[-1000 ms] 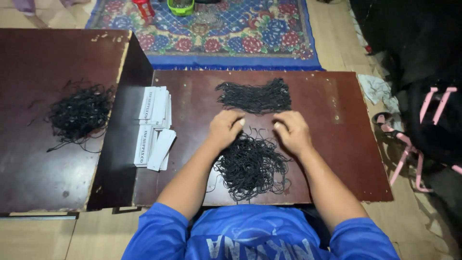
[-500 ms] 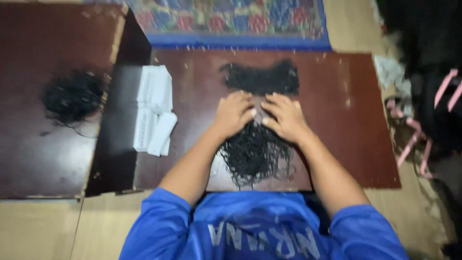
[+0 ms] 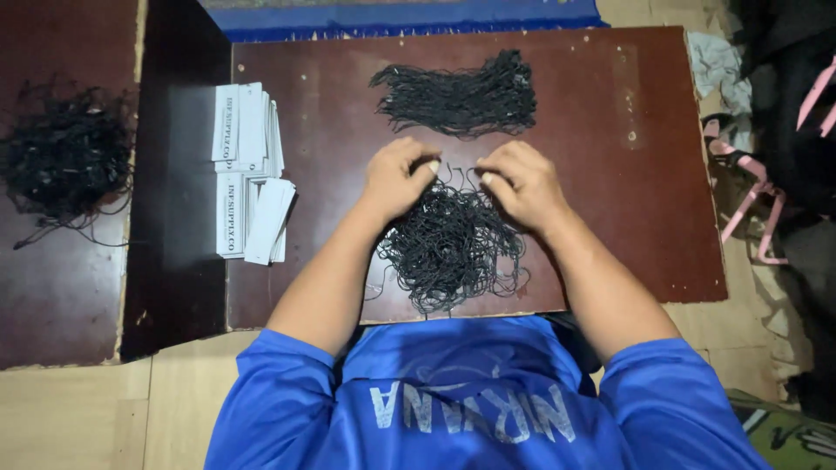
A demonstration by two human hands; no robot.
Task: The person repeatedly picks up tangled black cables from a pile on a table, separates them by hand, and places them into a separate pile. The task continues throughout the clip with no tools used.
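Black cord tangle [image 3: 451,248] at table [image 3: 662,174] near edge, centre | left hand [image 3: 396,178], right hand [image 3: 518,183] pinch strands at its far rim | likely light, limp, snag-prone; take single loops | neat bundle [image 3: 461,96] beyond; tags [image 3: 248,170] left.

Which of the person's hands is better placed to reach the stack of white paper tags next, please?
Likely the left hand: the white tags lie on its side, while the right hand sits farther away.
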